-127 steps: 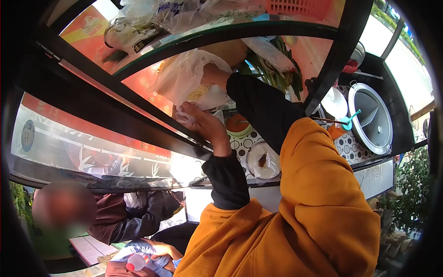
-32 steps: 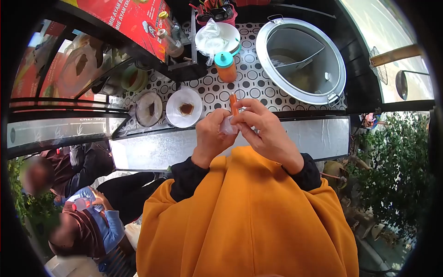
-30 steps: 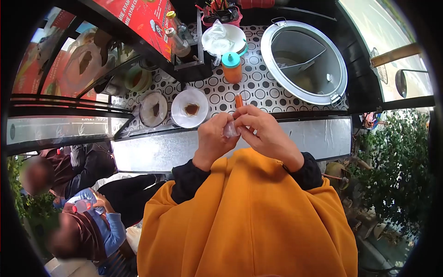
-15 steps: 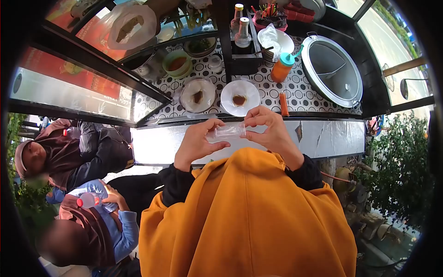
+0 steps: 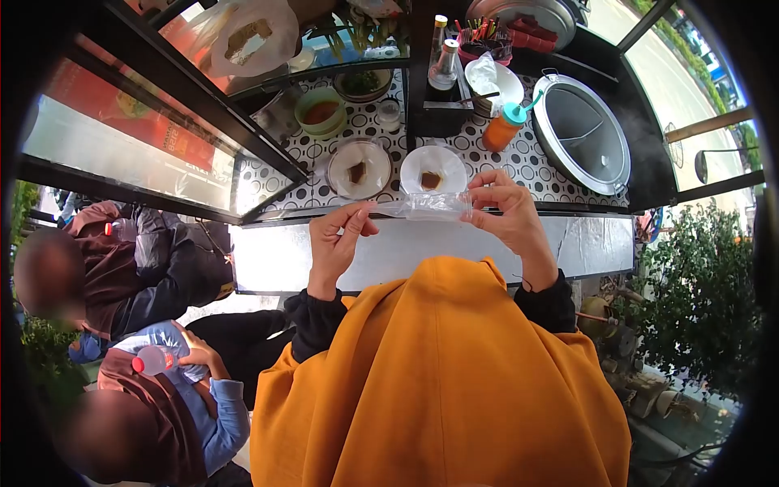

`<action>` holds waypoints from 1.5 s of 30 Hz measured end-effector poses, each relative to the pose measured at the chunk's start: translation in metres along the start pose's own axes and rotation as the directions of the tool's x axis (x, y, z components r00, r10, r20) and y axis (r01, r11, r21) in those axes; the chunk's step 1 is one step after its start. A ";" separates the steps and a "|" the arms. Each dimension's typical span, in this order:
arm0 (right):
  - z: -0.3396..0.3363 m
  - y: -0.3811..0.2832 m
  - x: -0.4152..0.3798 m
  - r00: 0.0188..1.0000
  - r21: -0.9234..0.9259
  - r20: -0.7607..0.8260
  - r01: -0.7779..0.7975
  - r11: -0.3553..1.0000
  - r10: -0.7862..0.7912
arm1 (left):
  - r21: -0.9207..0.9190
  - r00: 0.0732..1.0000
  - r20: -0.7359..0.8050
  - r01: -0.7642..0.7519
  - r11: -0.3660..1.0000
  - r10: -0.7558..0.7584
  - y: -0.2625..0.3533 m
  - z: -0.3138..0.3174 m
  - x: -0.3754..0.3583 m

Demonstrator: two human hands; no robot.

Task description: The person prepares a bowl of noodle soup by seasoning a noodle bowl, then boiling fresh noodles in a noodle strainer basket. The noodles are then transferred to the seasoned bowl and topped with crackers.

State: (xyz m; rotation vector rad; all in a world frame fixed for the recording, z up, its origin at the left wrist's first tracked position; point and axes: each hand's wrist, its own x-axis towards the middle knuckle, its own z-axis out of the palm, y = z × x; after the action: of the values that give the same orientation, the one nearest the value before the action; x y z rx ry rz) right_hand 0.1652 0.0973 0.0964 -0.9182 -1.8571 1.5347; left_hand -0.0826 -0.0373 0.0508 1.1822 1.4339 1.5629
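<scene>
A clear plastic bag (image 5: 426,206), long and narrow, stretches between my two hands just above the counter's front edge. Its left end is pinched between the thumb and finger of my left hand (image 5: 334,245). The fingers of my right hand (image 5: 513,213) grip the wider, bunched right end. Right behind the bag sits a white bowl (image 5: 448,162) lined with clear plastic, with dark brown sauce at its bottom. A second plastic-lined bowl (image 5: 341,174) with similar sauce stands to its left.
An orange sauce bottle (image 5: 498,132) with a teal cap stands near a large steel pot (image 5: 542,122). Glass bottles (image 5: 444,69) stand in a black holder. At left are a green bowl (image 5: 343,123) and a glass panel frame (image 5: 219,122). Two people (image 5: 150,398) sit at left.
Both hands have moved forward toward the bowls, and the right hand slightly right. The plastic bag is now drawn out longer between them. An orange tube on the counter is now hidden.
</scene>
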 end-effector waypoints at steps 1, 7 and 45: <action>0.002 -0.001 0.001 1.000 0.063 0.009 -0.025 0.998 0.025 | -0.041 0.999 -0.034 0.005 0.999 -0.007 -0.001 0.004 0.001; 0.016 0.014 0.006 0.989 0.349 0.063 -0.148 0.925 0.135 | -0.442 0.991 -0.002 0.121 0.889 -0.136 0.000 0.004 0.006; 0.230 0.157 0.337 0.746 0.312 -0.110 -0.602 0.735 0.657 | 0.254 0.940 -0.292 0.255 0.933 -0.178 -0.052 -0.106 0.008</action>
State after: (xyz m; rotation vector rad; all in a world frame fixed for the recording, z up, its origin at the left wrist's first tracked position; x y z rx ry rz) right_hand -0.1952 0.2429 -0.1036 -1.6299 -1.1872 1.9110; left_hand -0.1888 -0.0598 0.0040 0.9539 1.9533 1.4277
